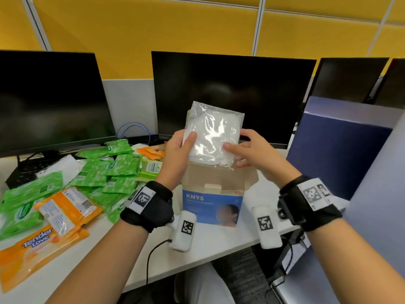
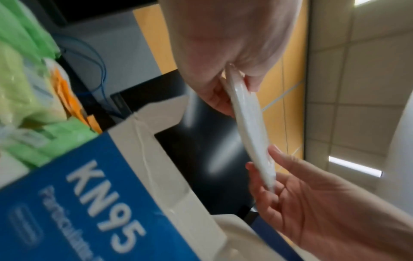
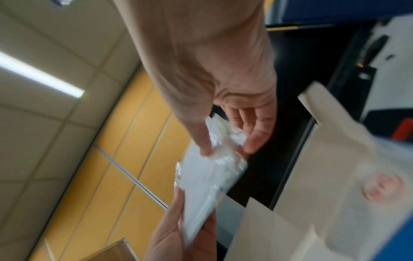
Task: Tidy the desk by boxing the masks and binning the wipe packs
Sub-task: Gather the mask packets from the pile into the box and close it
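Both hands, L (image 1: 178, 148) & R (image 1: 252, 150), pinched mask pack (image 1: 213, 132) above open box (image 1: 212, 207); slick wrap could slip, missing opening.

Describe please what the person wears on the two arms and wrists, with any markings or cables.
Both forearms are bare, with no sleeves. The left hand and right hand are bare too. Each wrist carries a black wrist band bearing a white tag with a black square code. A white padded block with the same kind of code hangs under each wrist. A thin black cable runs down from the left one.
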Demonstrator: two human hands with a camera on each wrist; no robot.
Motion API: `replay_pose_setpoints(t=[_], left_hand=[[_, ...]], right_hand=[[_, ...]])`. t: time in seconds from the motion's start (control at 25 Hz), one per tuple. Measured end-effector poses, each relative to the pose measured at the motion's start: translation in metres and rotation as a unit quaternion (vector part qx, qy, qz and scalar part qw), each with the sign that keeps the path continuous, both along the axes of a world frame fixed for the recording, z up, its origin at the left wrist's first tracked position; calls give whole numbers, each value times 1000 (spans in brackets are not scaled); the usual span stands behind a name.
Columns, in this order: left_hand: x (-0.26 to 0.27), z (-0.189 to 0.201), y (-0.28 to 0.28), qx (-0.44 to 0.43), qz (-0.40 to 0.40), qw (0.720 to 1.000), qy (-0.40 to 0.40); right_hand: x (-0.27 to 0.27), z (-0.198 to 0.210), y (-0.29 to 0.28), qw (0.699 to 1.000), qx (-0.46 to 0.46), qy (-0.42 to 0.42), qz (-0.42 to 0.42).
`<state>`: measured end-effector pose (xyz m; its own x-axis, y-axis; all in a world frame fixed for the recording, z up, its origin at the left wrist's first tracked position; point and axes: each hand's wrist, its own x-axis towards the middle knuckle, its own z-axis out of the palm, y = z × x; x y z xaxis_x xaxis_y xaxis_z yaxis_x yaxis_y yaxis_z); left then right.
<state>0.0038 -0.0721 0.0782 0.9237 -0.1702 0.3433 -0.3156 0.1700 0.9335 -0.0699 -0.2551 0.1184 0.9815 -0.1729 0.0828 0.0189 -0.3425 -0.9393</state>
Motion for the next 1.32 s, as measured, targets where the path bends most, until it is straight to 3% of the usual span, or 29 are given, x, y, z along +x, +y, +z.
replay_pose_setpoints(t=[0.12,0.2,0.44,0.52,0.64,0.72,0.84,0.96,1.04,1.16,1.24,1.32], left_hand=[[-1,4,1,109,85,983,-119],[-2,3,1,159,112,966,-171],[10,-8,5,182,211,940,-196],[15,-13,10,230,222,931,-178],[13,-23,10,307,155,938,-44],[7,-28,6,337,96,936,35],[1,-29,1,279,52,953,111],[0,-17,-3,168,74,968,173],[0,-9,-6,90,100,967,218],[-1,-11,-8,63,127,959,246],[0,-16,-9,35,142,956,253],[-1,-17,-8,32,147,957,248]], right_hand=[[13,-25,6,993,115,-3,-7],[19,-34,10,995,101,-18,13],[26,-32,9,996,38,-78,-33],[23,-26,5,994,-45,-95,-36],[15,-13,6,971,-201,-113,-60],[10,-3,7,962,-238,-112,-69],[7,12,2,962,-249,-81,-78],[12,28,8,944,-303,-78,-100],[20,30,23,924,-377,-22,-63],[39,6,46,906,-410,104,2],[45,-18,58,862,-462,195,73],[47,-33,64,823,-508,231,109]])
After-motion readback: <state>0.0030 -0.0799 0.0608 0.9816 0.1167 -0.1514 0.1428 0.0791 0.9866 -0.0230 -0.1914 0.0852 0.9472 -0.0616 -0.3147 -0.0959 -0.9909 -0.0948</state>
